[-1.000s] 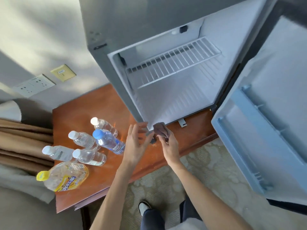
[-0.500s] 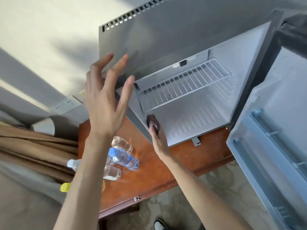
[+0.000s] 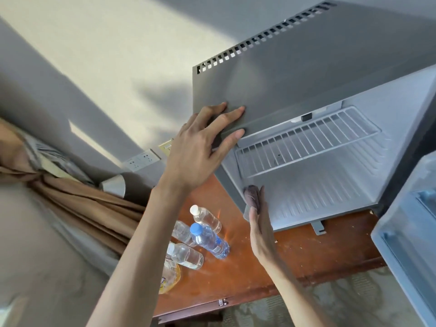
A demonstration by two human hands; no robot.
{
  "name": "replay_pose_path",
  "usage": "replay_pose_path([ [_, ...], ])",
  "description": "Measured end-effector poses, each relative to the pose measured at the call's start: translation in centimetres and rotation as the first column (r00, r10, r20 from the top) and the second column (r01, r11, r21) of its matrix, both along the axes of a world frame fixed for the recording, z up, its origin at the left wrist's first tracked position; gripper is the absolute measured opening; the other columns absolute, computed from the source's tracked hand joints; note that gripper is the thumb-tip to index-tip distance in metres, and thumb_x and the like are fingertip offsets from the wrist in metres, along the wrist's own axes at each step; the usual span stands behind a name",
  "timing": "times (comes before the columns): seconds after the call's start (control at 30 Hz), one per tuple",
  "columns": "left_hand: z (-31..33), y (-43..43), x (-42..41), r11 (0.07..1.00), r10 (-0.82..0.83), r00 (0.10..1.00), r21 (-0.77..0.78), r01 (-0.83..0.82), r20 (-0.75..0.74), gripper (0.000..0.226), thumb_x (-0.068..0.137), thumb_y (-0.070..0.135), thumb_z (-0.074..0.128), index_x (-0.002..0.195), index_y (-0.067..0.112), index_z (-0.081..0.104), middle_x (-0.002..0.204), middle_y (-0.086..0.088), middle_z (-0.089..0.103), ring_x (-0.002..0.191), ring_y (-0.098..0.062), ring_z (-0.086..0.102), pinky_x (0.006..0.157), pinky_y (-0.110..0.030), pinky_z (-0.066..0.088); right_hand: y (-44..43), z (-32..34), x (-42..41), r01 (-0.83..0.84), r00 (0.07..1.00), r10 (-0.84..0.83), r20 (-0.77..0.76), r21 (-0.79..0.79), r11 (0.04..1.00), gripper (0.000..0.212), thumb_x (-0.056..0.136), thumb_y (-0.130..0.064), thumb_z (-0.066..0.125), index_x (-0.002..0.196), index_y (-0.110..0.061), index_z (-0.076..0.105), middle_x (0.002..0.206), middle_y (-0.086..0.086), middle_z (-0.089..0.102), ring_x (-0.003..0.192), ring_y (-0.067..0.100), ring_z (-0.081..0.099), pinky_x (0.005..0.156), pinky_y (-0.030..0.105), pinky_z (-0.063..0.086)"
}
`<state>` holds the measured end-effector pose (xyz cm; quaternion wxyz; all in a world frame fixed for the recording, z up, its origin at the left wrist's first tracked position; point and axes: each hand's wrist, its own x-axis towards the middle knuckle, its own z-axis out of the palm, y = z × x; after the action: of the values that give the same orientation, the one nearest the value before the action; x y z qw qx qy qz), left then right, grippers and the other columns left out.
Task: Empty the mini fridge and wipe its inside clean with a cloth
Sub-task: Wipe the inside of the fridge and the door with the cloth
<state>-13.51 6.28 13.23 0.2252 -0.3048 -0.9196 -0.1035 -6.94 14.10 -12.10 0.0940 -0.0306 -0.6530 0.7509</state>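
The grey mini fridge (image 3: 306,67) stands open on a wooden table, with nothing inside but a white wire shelf (image 3: 306,140). My left hand (image 3: 200,149) rests on the fridge's top front left corner, fingers spread over the edge. My right hand (image 3: 259,223) presses a dark brown cloth (image 3: 252,195) against the fridge's left inner wall near the front edge. Several water bottles (image 3: 207,232) lie on the table to the left of the fridge.
The fridge door (image 3: 410,232) hangs open at the right with its blue shelves. A yellow bottle (image 3: 168,277) lies by the water bottles on the wooden table (image 3: 318,251). Brown curtains (image 3: 82,199) and wall sockets (image 3: 141,159) are on the left. Patterned carpet lies below.
My left hand rose from beside the cloth and landed on the fridge's top corner. My right hand carried the cloth onto the fridge's left inner wall. The view tilted upward.
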Motion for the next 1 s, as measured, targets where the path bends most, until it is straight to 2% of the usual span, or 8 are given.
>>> replay_pose_path([
  [0.1,1.1,0.3,-1.1,0.999,-0.038,0.991,-0.011,0.04,0.128,0.049,0.106,0.055,0.048,0.15,0.036,0.058,0.149,0.003,0.057,0.147,-0.016,0.05,0.114,-0.045,0.047,0.0,-0.8,-2.3,0.004,0.998,-0.001,0.071,-0.035,0.999,0.068,0.094,-0.073,0.03,0.153,-0.04,0.033,0.159,-0.012,0.036,0.147,0.005,0.033,0.122,0.034,0.029],
  [0.2,1.8,0.8,-1.9,1.0,-0.031,0.972,0.001,0.031,0.234,0.046,0.106,0.054,0.05,0.151,0.044,0.054,0.153,0.008,0.05,0.151,-0.009,0.041,0.119,-0.044,0.043,1.2,-1.2,-6.6,-0.083,0.99,0.09,0.112,-0.067,0.994,0.057,0.104,-0.057,0.026,0.151,-0.027,0.038,0.152,-0.015,0.044,0.14,0.0,0.041,0.121,0.033,0.03],
  [0.33,2.1,1.7,-1.8,0.998,0.03,0.951,-0.053,-0.014,0.308,0.045,0.108,0.057,0.044,0.153,0.056,0.042,0.161,0.013,0.039,0.153,-0.008,0.035,0.125,-0.036,0.031,2.4,-1.3,-10.9,-0.109,0.981,0.137,0.138,-0.19,0.976,0.035,0.11,-0.033,0.031,0.145,-0.035,0.038,0.149,-0.012,0.04,0.145,0.012,0.037,0.116,0.025,0.03],
  [0.47,2.6,2.2,-1.4,0.994,0.081,0.936,-0.094,-0.052,0.341,0.047,0.11,0.052,0.043,0.156,0.054,0.037,0.164,0.012,0.034,0.154,-0.005,0.03,0.123,-0.023,0.02,1.7,-1.2,-6.5,-0.089,0.987,0.114,0.117,-0.201,0.976,0.036,0.108,-0.039,0.037,0.141,-0.053,0.035,0.143,-0.024,0.044,0.13,-0.015,0.042,0.107,0.015,0.037],
  [0.57,2.8,2.5,-0.8,0.993,0.091,0.941,-0.102,-0.061,0.325,0.048,0.111,0.05,0.045,0.158,0.05,0.039,0.161,0.01,0.038,0.153,-0.002,0.026,0.118,-0.018,0.019,0.2,-3.2,-3.2,-0.106,0.982,0.14,0.131,-0.237,0.966,0.056,0.094,-0.065,0.035,0.147,-0.046,0.039,0.146,-0.014,0.047,0.135,0.003,0.045,0.111,0.03,0.036],
  [0.73,2.9,2.4,-0.7,0.992,0.097,0.94,-0.103,-0.066,0.328,0.048,0.112,0.047,0.044,0.159,0.046,0.039,0.16,0.009,0.039,0.155,-0.002,0.025,0.12,-0.021,0.021,0.0,-3.9,-8.1,-0.079,0.96,0.137,0.246,-0.232,0.969,0.039,0.101,-0.048,0.025,0.112,-0.042,0.062,0.095,-0.03,0.068,0.113,0.011,0.064,0.097,0.028,0.042],
  [0.8,2.7,2.4,-1.0,0.993,0.097,0.935,-0.091,-0.069,0.341,0.047,0.111,0.049,0.043,0.158,0.049,0.039,0.16,0.013,0.038,0.156,-0.003,0.027,0.126,-0.029,0.024,0.7,-2.0,-10.5,-0.13,0.962,0.178,0.206,-0.225,0.966,0.042,0.104,-0.059,0.028,0.126,-0.042,0.059,0.117,-0.023,0.068,0.115,0.002,0.062,0.101,0.027,0.043],
  [1.0,2.6,2.5,-1.3,0.993,0.114,0.922,-0.066,-0.096,0.369,0.048,0.105,0.063,0.041,0.153,0.061,0.038,0.16,0.025,0.034,0.155,-0.002,0.029,0.13,-0.042,0.027,1.2,-2.3,-13.7,-0.174,0.931,0.241,0.276,-0.247,0.953,0.051,0.098,-0.063,0.039,0.14,-0.04,0.053,0.131,0.025,0.06,0.127,0.048,0.051,0.11,0.063,0.039],
])
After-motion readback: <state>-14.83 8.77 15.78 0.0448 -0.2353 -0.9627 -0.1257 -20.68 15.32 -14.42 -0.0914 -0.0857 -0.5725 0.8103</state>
